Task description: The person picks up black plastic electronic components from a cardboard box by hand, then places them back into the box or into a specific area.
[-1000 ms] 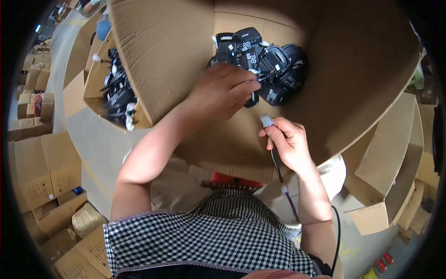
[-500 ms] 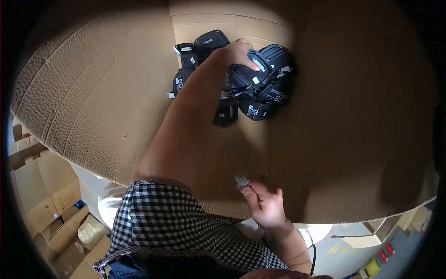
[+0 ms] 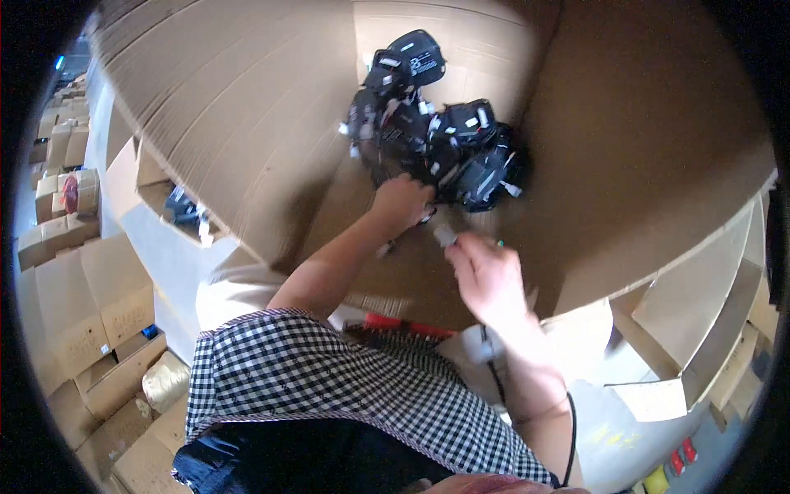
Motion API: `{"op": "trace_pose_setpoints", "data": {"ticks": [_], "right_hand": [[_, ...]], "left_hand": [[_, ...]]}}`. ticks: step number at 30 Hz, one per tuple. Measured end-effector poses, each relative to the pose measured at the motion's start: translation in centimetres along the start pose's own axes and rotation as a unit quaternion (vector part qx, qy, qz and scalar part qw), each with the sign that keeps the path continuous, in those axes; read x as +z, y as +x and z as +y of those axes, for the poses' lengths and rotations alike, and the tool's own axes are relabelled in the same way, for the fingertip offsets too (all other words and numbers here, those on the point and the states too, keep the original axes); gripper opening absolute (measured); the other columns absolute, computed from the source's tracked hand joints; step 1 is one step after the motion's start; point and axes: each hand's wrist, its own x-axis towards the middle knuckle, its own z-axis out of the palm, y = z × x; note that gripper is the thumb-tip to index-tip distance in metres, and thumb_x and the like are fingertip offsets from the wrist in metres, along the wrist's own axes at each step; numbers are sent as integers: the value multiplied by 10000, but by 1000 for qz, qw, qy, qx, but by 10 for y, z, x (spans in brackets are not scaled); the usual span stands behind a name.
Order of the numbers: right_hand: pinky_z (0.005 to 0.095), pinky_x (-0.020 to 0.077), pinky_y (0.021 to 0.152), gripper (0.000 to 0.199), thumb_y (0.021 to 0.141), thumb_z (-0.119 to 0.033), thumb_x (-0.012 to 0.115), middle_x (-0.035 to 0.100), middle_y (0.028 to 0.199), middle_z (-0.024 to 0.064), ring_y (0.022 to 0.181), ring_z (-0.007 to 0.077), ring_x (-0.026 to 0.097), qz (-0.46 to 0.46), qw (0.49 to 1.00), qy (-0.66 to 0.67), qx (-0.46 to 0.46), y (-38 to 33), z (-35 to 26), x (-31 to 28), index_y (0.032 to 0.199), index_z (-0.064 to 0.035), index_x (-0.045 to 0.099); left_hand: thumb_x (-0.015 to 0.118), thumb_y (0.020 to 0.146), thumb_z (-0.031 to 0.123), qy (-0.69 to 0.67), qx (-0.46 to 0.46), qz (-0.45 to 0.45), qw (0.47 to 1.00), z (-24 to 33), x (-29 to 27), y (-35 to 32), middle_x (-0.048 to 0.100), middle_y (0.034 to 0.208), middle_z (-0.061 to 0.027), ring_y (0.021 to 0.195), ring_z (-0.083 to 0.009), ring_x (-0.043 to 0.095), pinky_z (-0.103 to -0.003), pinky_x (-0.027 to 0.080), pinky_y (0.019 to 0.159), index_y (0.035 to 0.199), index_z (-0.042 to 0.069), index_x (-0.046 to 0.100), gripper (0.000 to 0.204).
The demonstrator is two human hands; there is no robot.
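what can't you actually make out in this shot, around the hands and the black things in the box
- Left hand, head view: fingertips are hidden among the black devices, so a grip cannot be confirmed.
- Right hand, head view: motion blur smears it; the small grey piece at its fingertips is unidentifiable.
- Black cable: lower end is hidden behind the forearm.
- Cardboard box: its floor under the pile is covered, and the fisheye rim cuts its walls.

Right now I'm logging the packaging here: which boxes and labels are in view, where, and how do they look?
Big open cardboard box: centre, brown, both hands inside.
Black parts: heaped in its far corner, small white labels on them.
Stacked cartons: left edge, brown, closed.
Second open box: left, dark parts inside.
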Motion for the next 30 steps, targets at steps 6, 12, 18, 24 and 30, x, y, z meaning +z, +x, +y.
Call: {"op": "trace_pose_setpoints", "data": {"ticks": [6, 12, 18, 24, 30], "right_hand": [[438, 486, 596, 133, 850, -151, 590, 583, 735, 182, 684, 373, 605, 56, 995, -65, -60, 8, 4, 4, 786, -36, 569], [446, 475, 681, 163, 881, -212, 569, 626, 836, 201, 793, 388, 609, 99, 993, -43, 46, 16, 20, -1, 895, -55, 613], [349, 486, 611, 181, 898, -192, 546, 647, 727, 126, 638, 248, 633, 102, 988, 53, 106, -9, 29, 8, 877, -32, 629], [245, 447, 514, 217, 933, -148, 503, 630, 669, 41, 503, 84, 551, -36, 944, 240, 226, -58, 43, 54, 848, 13, 621], [208, 329, 519, 229, 934, -181, 540, 507, 605, -41, 565, 36, 412, -123, 889, 381, 220, -72, 23, 56, 797, -17, 622]], "left_hand": [[559, 755, 215, 68, 66, 119, 988, 57, 14, -98, 577, 859, -57, 838, -262, 575, -432, 483, 672, 817, 143, 597, 102], [518, 801, 168, 66, 19, -19, 997, 98, 13, -127, 584, 902, -68, 814, -279, 621, -429, 503, 663, 923, 112, 558, 140], [539, 837, 162, -183, -119, 32, 975, 85, -39, -137, 654, 866, -154, 772, -338, 642, -428, 507, 671, 1014, 84, 511, 195], [642, 794, 169, -411, -3, 61, 910, 78, -40, -163, 638, 914, -151, 827, -326, 621, -407, 491, 738, 1042, 55, 593, 278], [674, 783, 226, -263, 60, 172, 947, 71, -29, -157, 630, 910, -119, 894, -281, 592, -391, 446, 809, 1005, 63, 635, 278]]}}
